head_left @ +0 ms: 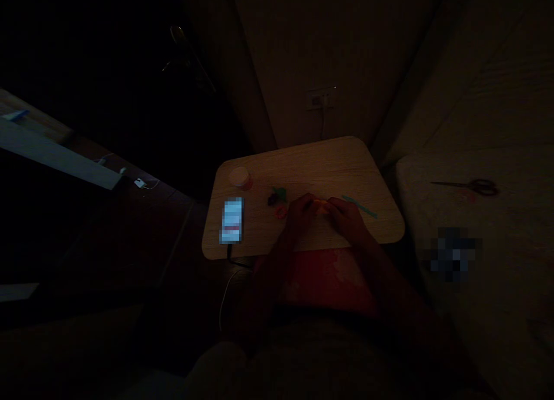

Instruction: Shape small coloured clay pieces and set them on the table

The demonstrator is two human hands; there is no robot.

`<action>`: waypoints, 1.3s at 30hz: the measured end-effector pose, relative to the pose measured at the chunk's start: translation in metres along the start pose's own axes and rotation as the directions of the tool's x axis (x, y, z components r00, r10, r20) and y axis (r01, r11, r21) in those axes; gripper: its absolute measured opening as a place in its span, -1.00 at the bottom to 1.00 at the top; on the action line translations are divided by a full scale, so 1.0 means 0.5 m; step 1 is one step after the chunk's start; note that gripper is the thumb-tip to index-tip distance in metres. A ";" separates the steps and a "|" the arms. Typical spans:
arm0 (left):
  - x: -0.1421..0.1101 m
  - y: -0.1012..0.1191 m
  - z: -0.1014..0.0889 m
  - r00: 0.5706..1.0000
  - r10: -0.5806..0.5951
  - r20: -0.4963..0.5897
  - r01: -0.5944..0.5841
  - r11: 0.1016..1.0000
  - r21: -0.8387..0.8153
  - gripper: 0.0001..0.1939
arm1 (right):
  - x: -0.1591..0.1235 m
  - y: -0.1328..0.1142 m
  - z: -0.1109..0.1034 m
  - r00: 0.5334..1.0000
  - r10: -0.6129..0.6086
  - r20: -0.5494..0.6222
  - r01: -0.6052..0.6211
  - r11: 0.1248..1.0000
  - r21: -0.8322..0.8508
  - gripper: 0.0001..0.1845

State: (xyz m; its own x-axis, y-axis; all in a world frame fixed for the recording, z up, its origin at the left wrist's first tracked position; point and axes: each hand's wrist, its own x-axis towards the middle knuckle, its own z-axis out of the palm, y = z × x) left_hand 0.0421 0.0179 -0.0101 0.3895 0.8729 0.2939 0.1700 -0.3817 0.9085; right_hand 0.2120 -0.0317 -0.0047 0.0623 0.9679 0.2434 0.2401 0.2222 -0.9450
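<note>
Head view, very dim: at the far left a pale board [64,152] slants across the dark, and just right of it a small white adapter [139,183] with a thin cord lies on the floor [130,232]. Farther off and to the right, a metal handle [176,35] catches a little light. Next comes the wood-grained worktop [333,166]. Near its left edge lies a phone [231,222], its screen lit but blocked out, with a black cable [229,253] running off the near edge. Just beyond the phone stands a small tub [239,178] with a pale top. To the right, near the middle, a dark piece [272,200] and a green piece [281,193] sit close together, with a red piece [281,212] just nearer. Right beside these, the left hand [302,210] has its fingers closed on a small orange piece [321,205], which is held above the worktop between both hands; its shape is too dark to tell. On the far wall is a socket [320,98] with a cord. The right hand [346,216] grips the orange piece from the other side. Just right of it, a teal strip [360,206] lies aslant. Farther right, on a pale surface [511,232], are a blocked-out object [452,255] and, beyond it, scissors [482,186].
</note>
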 end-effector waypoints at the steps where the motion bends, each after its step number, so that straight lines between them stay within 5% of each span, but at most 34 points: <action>1: -0.001 0.001 0.001 1.000 0.007 -0.006 -0.007 1.000 -0.010 -0.57 | 0.001 0.001 -0.001 1.000 0.016 -0.004 -0.016 1.000 0.016 -0.53; 13: -0.009 0.002 0.001 0.982 0.167 0.087 -0.181 0.961 0.209 -0.64 | 0.000 0.012 0.008 0.999 0.038 -0.023 -0.037 0.999 0.023 -0.59; 25: -0.034 -0.008 0.018 0.986 0.064 0.152 -0.124 0.895 0.428 -0.73 | -0.008 0.020 0.010 0.993 0.087 -0.085 -0.085 0.996 0.023 -0.53; 33: -0.041 -0.001 0.003 0.960 0.165 0.226 -0.245 0.887 0.392 -0.59 | -0.011 0.008 0.009 0.996 0.086 -0.027 -0.086 0.996 0.025 -0.52; 39: -0.035 0.009 -0.006 0.968 0.050 0.248 -0.128 0.943 0.308 -0.61 | -0.012 0.007 0.010 0.997 0.077 -0.001 -0.076 0.995 0.059 -0.56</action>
State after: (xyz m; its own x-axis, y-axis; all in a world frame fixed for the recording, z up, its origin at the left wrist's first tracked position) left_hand 0.0332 0.0016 -0.0100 0.6097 0.7502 0.2560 0.3895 -0.5648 0.7275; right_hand 0.2074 -0.0360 -0.0104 0.0814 0.9820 0.1705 0.1774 0.1540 -0.9720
